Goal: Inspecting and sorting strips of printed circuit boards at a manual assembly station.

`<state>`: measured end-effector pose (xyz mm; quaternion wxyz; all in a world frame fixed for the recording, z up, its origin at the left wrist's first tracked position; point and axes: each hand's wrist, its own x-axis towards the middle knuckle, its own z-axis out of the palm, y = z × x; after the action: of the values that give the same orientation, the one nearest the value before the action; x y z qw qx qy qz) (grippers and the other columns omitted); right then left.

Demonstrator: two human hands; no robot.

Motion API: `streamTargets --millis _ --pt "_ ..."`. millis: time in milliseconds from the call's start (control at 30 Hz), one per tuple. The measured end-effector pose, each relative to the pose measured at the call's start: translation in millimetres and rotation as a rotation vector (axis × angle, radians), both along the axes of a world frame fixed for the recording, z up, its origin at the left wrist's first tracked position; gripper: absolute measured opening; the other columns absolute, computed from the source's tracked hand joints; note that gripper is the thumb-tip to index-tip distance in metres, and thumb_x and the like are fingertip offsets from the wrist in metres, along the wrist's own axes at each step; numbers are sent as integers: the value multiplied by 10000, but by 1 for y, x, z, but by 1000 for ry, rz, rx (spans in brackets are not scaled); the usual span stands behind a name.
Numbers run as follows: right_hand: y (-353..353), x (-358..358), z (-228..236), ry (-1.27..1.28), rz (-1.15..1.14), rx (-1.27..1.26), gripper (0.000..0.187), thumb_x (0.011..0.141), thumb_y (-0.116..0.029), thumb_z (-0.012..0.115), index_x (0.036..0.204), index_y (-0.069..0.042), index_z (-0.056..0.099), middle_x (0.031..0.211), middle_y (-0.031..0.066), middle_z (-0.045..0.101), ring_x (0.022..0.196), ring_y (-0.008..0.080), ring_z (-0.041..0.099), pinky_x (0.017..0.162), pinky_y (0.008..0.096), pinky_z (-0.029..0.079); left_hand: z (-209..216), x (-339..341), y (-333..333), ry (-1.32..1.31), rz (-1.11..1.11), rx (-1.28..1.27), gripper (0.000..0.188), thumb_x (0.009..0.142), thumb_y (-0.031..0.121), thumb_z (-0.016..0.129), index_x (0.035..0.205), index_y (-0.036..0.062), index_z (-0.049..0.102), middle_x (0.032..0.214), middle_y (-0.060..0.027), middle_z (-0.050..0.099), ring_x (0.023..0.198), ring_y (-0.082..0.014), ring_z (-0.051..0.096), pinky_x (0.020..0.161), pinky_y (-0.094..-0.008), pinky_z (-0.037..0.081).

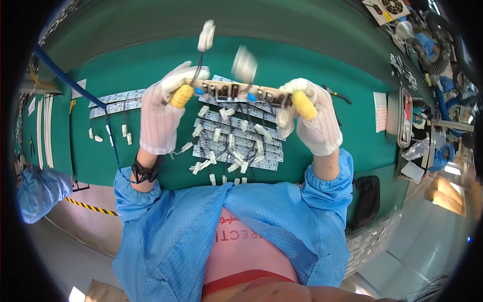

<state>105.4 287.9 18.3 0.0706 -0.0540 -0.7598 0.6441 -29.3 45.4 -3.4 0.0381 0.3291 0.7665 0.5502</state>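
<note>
My left hand (168, 108) and my right hand (314, 113) wear white gloves with yellow covers on the thumbs. Between them they grip a long, narrow circuit board (226, 92) by its two ends, held edge-on above the mat. Dark and blue components line its face. A white plug connector (206, 36) on dark wires sticks up near its left end; another white connector (245, 64) is smeared by motion. Below lie several pale strip boards (241, 146) with wired white connectors (231, 141), partly hidden by the held board. The fingers behind the board are hidden.
More strip boards (115, 102) lie left on the green mat (352, 75). A blue cord (106, 121) runs to my left wristband (146, 169). Pliers (339, 95) lie at right, before a metal-rimmed tray (404, 118). A blue sleeve (43, 194) of another person shows far left.
</note>
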Motion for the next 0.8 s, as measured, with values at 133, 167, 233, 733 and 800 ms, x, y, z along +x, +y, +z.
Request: streamTargets --millis 133,167,233,733,800 --pt "-1 -3 -5 28 108 -377 472 933 -431 548 990 37 520 671 93 594 477 147 550 437 250 461 -3 -2 -8 93 -41 -6 318 946 273 507 1071 22 659 1100 -142 675 946 -249 667 816 -331 494" --pt "2 -2 -6 33 111 -382 472 933 -431 548 990 37 520 671 93 594 477 147 550 437 250 461 -1 -2 -8 97 -38 -12 318 946 273 507 1071 22 659 1100 -142 675 946 -249 667 816 -331 494" --pt "12 -1 -15 -112 74 -229 487 913 -440 578 1002 34 515 669 94 592 474 152 546 421 252 451 3 -1 -9 48 -69 -26 407 960 371 478 1068 20 654 1094 -145 674 888 -243 667 786 -330 491" --pt "37 9 -42 -44 -89 1420 476 695 -133 769 1130 -171 580 1233 42 547 1171 304 510 888 391 470 -15 -89 -144 97 571 -368 219 878 95 499 1033 118 652 879 -87 660 790 -242 625 728 -330 469" --pt "47 8 -50 -36 -108 1469 437 691 -107 767 1090 -167 597 1194 34 572 1151 306 522 892 388 465 -31 -107 -154 148 569 -563 210 872 78 524 1035 97 654 910 -83 662 825 -223 620 755 -323 462"
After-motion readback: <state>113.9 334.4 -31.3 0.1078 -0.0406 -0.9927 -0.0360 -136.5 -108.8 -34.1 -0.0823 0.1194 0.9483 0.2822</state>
